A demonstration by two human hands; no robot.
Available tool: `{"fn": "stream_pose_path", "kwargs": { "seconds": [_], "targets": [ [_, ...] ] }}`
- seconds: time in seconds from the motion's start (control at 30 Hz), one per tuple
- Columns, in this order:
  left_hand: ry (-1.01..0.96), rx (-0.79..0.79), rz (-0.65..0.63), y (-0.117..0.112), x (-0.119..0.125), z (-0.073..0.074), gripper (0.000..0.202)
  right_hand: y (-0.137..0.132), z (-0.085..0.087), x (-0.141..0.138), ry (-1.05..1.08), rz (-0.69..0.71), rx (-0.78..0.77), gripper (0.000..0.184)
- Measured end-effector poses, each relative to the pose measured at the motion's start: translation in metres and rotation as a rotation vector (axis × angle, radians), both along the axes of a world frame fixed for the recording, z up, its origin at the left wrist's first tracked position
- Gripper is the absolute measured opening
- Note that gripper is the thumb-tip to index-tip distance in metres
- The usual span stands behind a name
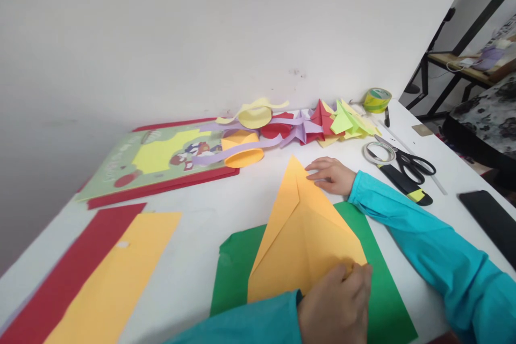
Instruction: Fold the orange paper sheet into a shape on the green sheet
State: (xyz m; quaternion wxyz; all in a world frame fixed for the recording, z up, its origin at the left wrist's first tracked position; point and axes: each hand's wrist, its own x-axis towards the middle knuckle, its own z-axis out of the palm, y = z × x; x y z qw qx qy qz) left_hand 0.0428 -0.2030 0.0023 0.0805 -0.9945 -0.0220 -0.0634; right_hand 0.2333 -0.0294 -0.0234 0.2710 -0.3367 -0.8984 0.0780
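A sheet of orange paper (300, 231) lies before me, its top folded in from both sides to a point. Beneath it is a sheet of green paper (385, 290). My left hand (338, 301) reaches across the bottom, fingers pinched on the orange paper's lower right edge. Near the pointed tip, my right hand (332, 174) rests on the table with fingers stretched left, touching the paper's right edge. To the right of that hand are black scissors (413, 164), a roll of white tape (379, 152) and a black-and-yellow utility knife (405, 185).
Red paper (76, 274) and an orange strip (121, 269) lie at left. A green printed board (121, 158) lies behind them, with curled paper pieces (244, 157). Folded paper stars (322, 121) and yellow tape (377, 100) sit by the wall. A black flat object (489, 220) lies far right.
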Motion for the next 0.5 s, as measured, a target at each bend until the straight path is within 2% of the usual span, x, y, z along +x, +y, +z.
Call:
{"fn": "stream_pose_path", "kwargs": {
  "seconds": [0.1,0.17,0.23,0.3,0.37,0.5],
  "targets": [
    [-0.033,-0.065,0.067,0.022,-0.007,0.029,0.033,0.0,0.001,0.0,0.005,0.004,-0.008,0.024],
    [-0.099,-0.047,0.121,0.047,-0.014,0.045,0.031,-0.001,0.001,0.0,0.002,-0.005,-0.019,0.024],
    [-0.133,-0.001,0.193,0.078,-0.024,0.053,0.029,-0.001,0.001,0.0,-0.001,-0.013,-0.026,0.024],
    [-0.14,0.052,0.224,0.107,-0.034,0.05,0.029,-0.001,0.002,0.0,-0.002,-0.017,-0.027,0.025],
    [-0.137,0.081,0.28,0.13,-0.045,0.039,0.03,-0.002,0.003,0.0,-0.003,-0.014,-0.03,0.026],
    [-0.069,0.035,0.36,0.148,-0.059,0.01,0.04,-0.002,0.004,0.0,-0.005,-0.008,-0.043,0.026]
  ]
}}
